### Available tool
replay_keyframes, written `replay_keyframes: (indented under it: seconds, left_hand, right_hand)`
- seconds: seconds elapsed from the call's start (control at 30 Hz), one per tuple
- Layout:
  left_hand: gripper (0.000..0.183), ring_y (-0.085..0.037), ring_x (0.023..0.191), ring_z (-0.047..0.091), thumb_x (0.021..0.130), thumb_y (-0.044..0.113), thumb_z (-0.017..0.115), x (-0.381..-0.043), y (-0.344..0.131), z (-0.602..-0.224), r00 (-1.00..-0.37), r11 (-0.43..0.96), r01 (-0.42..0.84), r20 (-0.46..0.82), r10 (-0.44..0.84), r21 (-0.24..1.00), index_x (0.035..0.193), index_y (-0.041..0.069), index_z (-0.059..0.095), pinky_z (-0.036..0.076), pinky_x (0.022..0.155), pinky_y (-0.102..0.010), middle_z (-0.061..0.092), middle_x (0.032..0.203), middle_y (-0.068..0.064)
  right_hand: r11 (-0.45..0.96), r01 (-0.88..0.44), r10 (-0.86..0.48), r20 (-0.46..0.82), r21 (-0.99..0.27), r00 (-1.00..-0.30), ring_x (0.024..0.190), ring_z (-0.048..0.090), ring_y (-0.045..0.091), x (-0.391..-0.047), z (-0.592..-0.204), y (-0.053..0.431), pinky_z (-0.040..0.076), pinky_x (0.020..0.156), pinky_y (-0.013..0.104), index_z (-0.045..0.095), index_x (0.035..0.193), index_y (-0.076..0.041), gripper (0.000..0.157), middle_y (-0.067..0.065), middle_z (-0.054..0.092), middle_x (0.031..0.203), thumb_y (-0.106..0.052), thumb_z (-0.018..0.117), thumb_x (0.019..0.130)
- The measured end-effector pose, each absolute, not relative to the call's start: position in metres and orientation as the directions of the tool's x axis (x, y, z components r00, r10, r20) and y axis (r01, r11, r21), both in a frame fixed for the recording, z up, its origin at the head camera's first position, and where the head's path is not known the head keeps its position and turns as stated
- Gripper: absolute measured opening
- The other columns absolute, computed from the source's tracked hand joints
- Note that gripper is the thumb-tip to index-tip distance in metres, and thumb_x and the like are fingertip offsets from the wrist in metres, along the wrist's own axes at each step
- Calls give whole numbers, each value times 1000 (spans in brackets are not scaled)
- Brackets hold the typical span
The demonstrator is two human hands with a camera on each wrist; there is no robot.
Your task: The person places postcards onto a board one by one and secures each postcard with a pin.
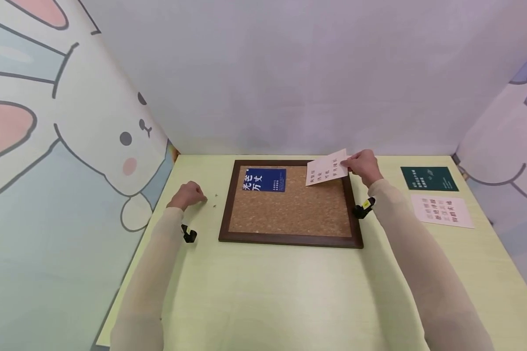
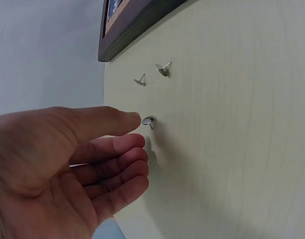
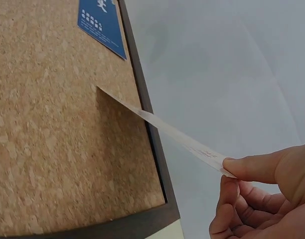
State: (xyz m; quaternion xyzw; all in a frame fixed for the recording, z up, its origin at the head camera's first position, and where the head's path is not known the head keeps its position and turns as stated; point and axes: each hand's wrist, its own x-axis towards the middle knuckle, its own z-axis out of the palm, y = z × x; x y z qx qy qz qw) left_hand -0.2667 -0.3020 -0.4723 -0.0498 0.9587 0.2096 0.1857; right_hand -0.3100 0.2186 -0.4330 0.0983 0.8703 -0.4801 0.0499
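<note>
Pale card stock, printed with dark characters, extends leftward from the right hand [image 1: 364, 165]: this tilted card [image 1: 327, 168] is pinched narrowly between thumb and fingers at its right end, its long axis running out from the grip over the upper right corner of the corkboard [image 1: 290, 209]. What seems to matter most is how that free end sits against the cork; the right wrist view shows the card nearly edge-on, slanting down from the fingers to a far corner close to the surface, though whether that corner touches cannot be told. The right hand is plainly the nearer one to it. Well apart, beyond the board's left side, the left hand [image 1: 187, 195] has its fingers loosely bent, with a visible gap between thumb and forefinger; one metal tack [image 2: 149, 121] lies just beside the thumb tip, contact unclear, and two more tacks [image 2: 164, 68] lie between there and the board's dark frame [image 1: 290, 239]. A blue card [image 1: 268, 180] occupies the cork's upper left. The pale yellow-green table [image 1: 268, 292] carries all this, with a dark green card [image 1: 429, 178] and a pinkish card [image 1: 442, 210] right of the board, and a plain back wall [image 1: 290, 73] rises behind, beside a side wall bearing a cartoon rabbit [image 1: 101, 107].
</note>
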Motion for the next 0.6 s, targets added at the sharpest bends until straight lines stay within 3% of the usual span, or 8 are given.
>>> replay_keyframes:
  seconds: [0.17,0.37,0.6]
  left_hand:
    - [17,-19,73,51,90,18,66,-266,-299,-479,-930,911,-158,-368,-8,380,90,2,69,40,61,-30,64,87,-8]
    - [13,-20,73,51,89,13,63,-267,-298,-482,-940,915,-136,-342,2,379,87,2,69,40,60,-30,62,85,-8]
    - [13,-21,76,52,89,11,61,-267,-297,-480,-940,912,-140,-341,-1,384,87,1,69,40,61,-31,62,87,-9]
  right_hand:
    - [517,234,119,-201,-823,-972,67,56,15,-311,-438,210,44,55,25,69,96,10,27,3,64,74,-15,69,88]
    - [548,233,87,-223,-804,-971,77,58,20,-312,-446,203,49,64,32,69,94,9,24,10,64,89,-15,68,89]
    - [602,240,83,-239,-762,-967,76,51,21,-312,-455,196,40,60,30,69,89,7,24,15,67,89,-17,67,90]
